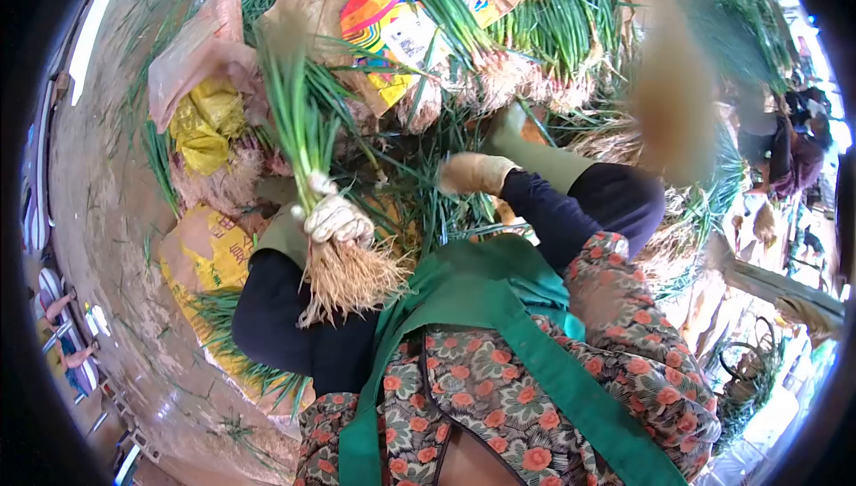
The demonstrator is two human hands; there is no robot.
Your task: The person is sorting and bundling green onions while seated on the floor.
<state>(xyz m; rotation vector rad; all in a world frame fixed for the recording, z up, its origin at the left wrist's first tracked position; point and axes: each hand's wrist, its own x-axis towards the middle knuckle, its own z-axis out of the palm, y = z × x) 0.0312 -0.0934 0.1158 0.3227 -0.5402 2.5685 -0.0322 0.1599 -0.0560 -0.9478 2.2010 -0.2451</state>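
My left hand (339, 218), in a pale knit glove, is wrapped around a bunch of spring onions (299, 120). The green leaves point up and away from me, and the stringy roots (348, 272) hang toward my lap. Over my other knee is my right hand (477, 174), also gloved, near loose green leaves (455, 210) on the ground. Its fingers are blurred, so I cannot make out whether they hold anything.
Upright spring onion bundles (562, 31) stand ahead with colourful printed sacks (388, 27). To the left are a yellow plastic bag (209, 125) and a yellow-brown sack (201, 254). Another person (794, 152) is at the far right, near a wooden beam (776, 285).
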